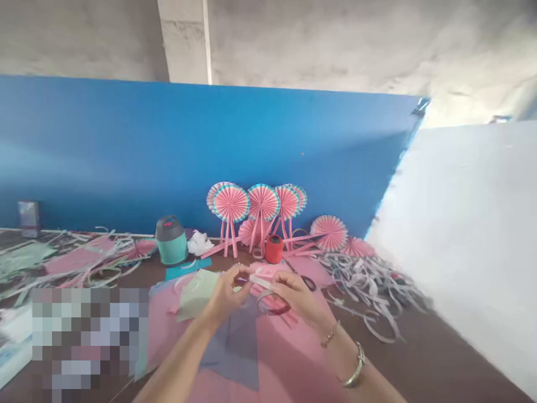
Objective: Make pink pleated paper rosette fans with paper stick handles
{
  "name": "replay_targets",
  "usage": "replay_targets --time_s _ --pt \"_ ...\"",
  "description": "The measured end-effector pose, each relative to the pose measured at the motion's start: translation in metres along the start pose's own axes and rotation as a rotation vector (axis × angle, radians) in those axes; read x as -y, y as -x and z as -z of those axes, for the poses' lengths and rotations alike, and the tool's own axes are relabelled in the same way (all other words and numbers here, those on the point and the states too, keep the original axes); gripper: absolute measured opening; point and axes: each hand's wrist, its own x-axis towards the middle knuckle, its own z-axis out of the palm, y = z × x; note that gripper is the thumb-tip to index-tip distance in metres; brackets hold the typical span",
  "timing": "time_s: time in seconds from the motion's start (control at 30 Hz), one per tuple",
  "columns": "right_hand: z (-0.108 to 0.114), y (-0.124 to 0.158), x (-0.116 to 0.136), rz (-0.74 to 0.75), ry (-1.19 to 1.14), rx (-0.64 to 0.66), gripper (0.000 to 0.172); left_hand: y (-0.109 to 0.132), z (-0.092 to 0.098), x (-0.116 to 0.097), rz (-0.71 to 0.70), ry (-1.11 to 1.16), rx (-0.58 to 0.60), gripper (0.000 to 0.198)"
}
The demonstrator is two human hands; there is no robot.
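My left hand and my right hand meet over the table, both pinching a pale folded paper strip held between them. A dark loop, perhaps a ribbon or band, hangs just below my right hand. Under the hands lie pink paper sheets, a grey-blue sheet and a pale green sheet. My right wrist wears bracelets.
Several pink pleated paper fans on stick handles lean against the blue partition. A red spool, a teal jar, scissors and heaps of paper strips lie around. A white board stands at right.
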Motion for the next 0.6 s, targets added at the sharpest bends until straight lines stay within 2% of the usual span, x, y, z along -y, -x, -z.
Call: replay_targets --time_s 0.6 --pt "0.0042 -0.0051 -0.0021 -0.027 0.161 -0.040 0.013 0.0013 0.0014 -0.0039 0.022 0.016 0.045 0.011"
